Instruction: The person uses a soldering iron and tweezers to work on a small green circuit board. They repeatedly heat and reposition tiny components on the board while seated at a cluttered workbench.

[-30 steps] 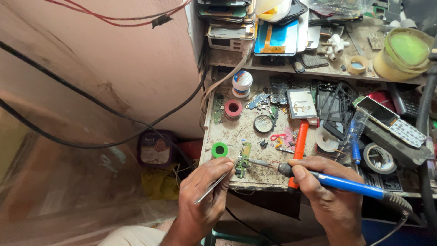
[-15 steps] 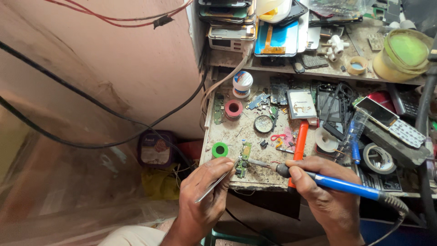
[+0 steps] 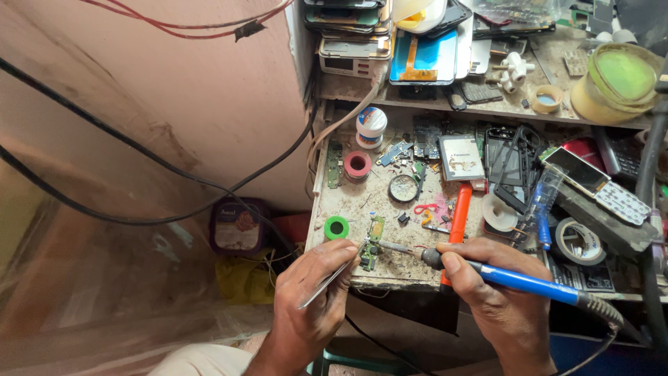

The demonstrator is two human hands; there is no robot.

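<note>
My right hand (image 3: 495, 292) grips a blue-handled soldering iron (image 3: 515, 280), its metal tip reaching left onto a small green circuit board (image 3: 373, 244) near the bench's front edge. My left hand (image 3: 312, 292) holds metal tweezers (image 3: 332, 277) whose points touch the same board from the lower left. A green solder spool (image 3: 336, 227) sits just left of the board.
The dirty workbench (image 3: 362, 198) carries a red spool (image 3: 358, 166), a white jar (image 3: 371, 127), a round tin (image 3: 403, 188), an orange-handled tool (image 3: 458, 219), tape rolls (image 3: 579, 240) and phone parts. A shelf above holds stacked phones (image 3: 351, 42) and a yellow-green tub (image 3: 616, 80). Black cables (image 3: 139, 209) hang at left.
The soldering iron's tip has crept slightly left toward the board. The left hand with the tweezers has stayed in place.
</note>
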